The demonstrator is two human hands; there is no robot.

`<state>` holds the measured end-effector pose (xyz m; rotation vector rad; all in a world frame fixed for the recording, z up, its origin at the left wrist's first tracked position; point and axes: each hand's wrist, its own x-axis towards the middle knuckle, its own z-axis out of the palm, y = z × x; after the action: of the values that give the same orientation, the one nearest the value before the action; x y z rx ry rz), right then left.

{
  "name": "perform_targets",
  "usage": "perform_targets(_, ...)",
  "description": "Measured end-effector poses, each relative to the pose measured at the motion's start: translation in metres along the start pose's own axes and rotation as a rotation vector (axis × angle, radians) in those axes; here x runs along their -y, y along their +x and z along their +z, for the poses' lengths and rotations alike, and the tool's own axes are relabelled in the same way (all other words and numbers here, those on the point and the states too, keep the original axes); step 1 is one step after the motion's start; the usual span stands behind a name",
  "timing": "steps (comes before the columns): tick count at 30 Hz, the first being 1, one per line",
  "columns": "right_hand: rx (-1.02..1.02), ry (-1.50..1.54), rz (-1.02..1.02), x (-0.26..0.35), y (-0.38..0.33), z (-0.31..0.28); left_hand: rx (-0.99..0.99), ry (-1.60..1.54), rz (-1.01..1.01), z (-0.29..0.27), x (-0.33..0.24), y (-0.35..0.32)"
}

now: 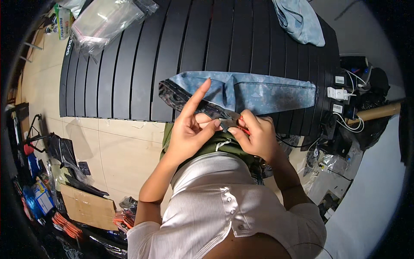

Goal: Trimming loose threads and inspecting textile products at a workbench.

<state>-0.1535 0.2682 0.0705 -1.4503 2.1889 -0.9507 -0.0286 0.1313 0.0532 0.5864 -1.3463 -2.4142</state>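
A light blue patterned cloth piece (276,93), shaped like a trouser leg or sleeve, lies across the near side of the black slatted table. A dark band (179,96) edges its left end. My left hand (192,131) is at that band, thumb and lower fingers pinching its near end while the index finger points up and away. In my right hand (258,134) is a small metal tool with red handles (244,128), seemingly pliers. Its grey jaws (232,117) meet the cloth edge close to my left thumb. What lies between the jaws is hidden.
Clear plastic bags (105,26) lie at the table's far left. More blue cloth (299,21) is folded at the far right. Chargers with white cables (340,93) sit beyond the right edge. A cardboard sheet (88,206) and packets stand on the floor at left.
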Motion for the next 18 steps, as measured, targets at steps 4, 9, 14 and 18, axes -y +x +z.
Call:
perform_targets(4, -0.055, -0.044, 0.006, 0.003, 0.0, 0.004, -0.019, -0.008, -0.015, 0.004, -0.005, 0.001)
perform_targets(9, -0.095, -0.052, 0.043, 0.005, 0.0, 0.006, 0.043, 0.024, 0.078, 0.0, 0.001, 0.003)
perform_targets(14, -0.118, -0.052, 0.037, 0.002, -0.001, 0.01, 0.086, -0.033, 0.103, -0.001, 0.002, 0.006)
perform_targets(18, -0.141, -0.054, 0.025, 0.003, -0.002, 0.011, -0.02, -0.001, 0.067, 0.006, 0.0, 0.005)
